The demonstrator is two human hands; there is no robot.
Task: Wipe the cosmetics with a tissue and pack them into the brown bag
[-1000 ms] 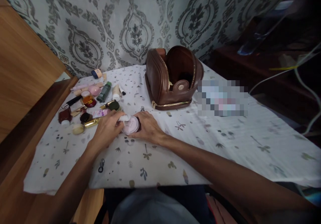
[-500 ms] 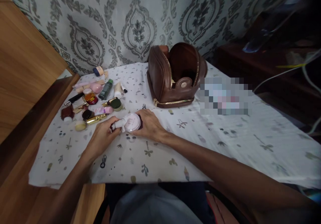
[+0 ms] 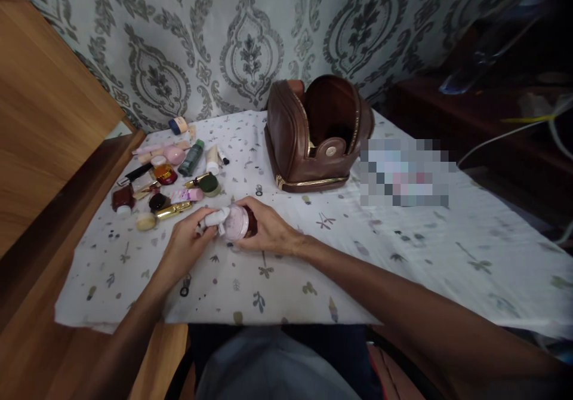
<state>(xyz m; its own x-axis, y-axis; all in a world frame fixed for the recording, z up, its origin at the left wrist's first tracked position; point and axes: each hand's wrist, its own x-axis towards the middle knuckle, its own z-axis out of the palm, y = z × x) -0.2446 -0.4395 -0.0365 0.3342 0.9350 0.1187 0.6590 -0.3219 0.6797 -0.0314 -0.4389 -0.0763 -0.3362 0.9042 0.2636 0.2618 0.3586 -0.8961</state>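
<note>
My right hand (image 3: 271, 228) is closed round a small cosmetic jar (image 3: 236, 222) with a pale pink, clear-rimmed lid and a dark red body. The lid is turned to the left. In my left hand (image 3: 188, 242) is a small white bottle (image 3: 216, 217), pinched between thumb and fingers; its exact kind is partly hidden. The white bottle reaches the jar's left edge, and the two seem to touch. Both hands are just above the printed cloth. Close behind my left hand lie a gold tube (image 3: 173, 210), a pink tube (image 3: 187, 195) and a dark green-lidded jar (image 3: 208, 184).
An unzipped brown leather bag (image 3: 313, 143) stands at the back middle. Several cosmetics, including a green bottle (image 3: 191, 157) and a red jar (image 3: 165, 175), lie at the left. A blurred-out item (image 3: 407, 173) sits right of the bag. A wooden panel (image 3: 49, 101) borders the left.
The jar has tipped so that its lid faces more to the left and more of its red side shows. The white bottle has turned slightly in my left hand. The whole view has shifted a little.
</note>
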